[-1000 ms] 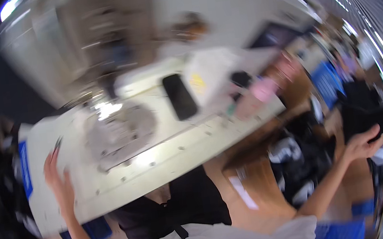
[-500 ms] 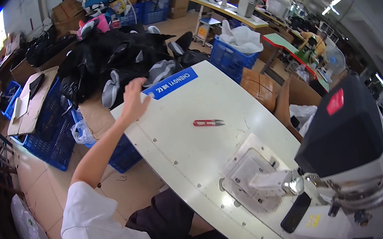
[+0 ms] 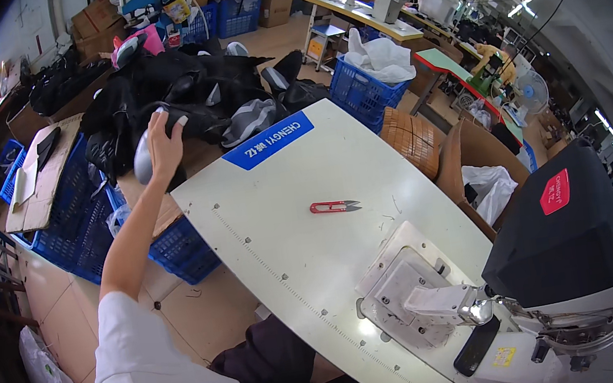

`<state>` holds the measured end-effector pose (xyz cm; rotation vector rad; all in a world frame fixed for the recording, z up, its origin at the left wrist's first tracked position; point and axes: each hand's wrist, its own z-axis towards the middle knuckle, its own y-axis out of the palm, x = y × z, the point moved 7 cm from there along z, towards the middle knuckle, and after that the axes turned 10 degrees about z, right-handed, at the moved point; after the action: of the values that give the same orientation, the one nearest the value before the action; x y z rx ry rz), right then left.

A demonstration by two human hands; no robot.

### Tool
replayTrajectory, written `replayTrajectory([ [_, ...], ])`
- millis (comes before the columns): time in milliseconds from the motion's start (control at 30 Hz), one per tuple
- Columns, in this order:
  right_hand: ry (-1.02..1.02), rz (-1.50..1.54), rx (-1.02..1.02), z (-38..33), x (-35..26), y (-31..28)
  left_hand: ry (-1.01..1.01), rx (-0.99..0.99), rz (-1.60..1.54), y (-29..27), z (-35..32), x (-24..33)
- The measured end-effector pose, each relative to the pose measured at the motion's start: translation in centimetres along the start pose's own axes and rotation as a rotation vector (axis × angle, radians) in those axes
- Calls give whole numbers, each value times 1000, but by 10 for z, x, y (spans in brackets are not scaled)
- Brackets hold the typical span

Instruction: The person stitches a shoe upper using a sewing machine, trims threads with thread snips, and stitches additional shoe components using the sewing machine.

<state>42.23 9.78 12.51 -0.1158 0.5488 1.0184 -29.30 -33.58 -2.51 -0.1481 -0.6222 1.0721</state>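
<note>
My left hand (image 3: 163, 147) is stretched out past the far left corner of the white sewing table (image 3: 263, 213). Its thumb and fingers are closed on a grey-and-black piece (image 3: 143, 160) that looks like a sewn shoe upper, at the near edge of a heap of black pieces (image 3: 175, 77). More grey-and-black pieces (image 3: 252, 119) lie beside it, close to the table's far edge. Red-handled thread snips (image 3: 335, 206) rest on the tabletop, apart from the hand. My right hand is out of the picture.
A sewing machine with a black head (image 3: 551, 229) stands at the right of the table, a dark phone (image 3: 476, 347) by its base. Blue crates (image 3: 184, 250) stand left of the table. Beyond its right edge are a wicker basket (image 3: 409, 137) and a cardboard box (image 3: 464, 155).
My left hand has moved left from above the table's far corner to the heap and closed on a grey-and-black piece. The view has shifted slightly.
</note>
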Motion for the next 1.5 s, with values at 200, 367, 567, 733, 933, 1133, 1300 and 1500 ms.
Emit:
replayTrajectory([
  [200,353,639,-1011,-155,-78,137,128,-9,-297,-98,-36,135],
  [367,1263,1284,-1432,-276,-152,230,720,-355,-569,-178,-130,241],
  [567,1418,1022,-1269,-263,-103,228,1204,-1120,-1137,-207,-131,325],
  [733,1329,1193,-1496,-244,-94,215,487,-981,-1089,-118,-83,380],
  [933,1317,1220,-1595,-223,-64,208,164,-1832,-1254,-39,-197,427],
  [1133,1183,966,-1443,-193,-24,207,214,-1536,-1334,-49,-185,454],
  [1300,1258,983,-1181,-197,-20,203,542,-1293,-1109,-34,-181,469],
  [1500,1152,916,-1161,-209,-20,206,705,-972,-1059,-27,-186,466],
])
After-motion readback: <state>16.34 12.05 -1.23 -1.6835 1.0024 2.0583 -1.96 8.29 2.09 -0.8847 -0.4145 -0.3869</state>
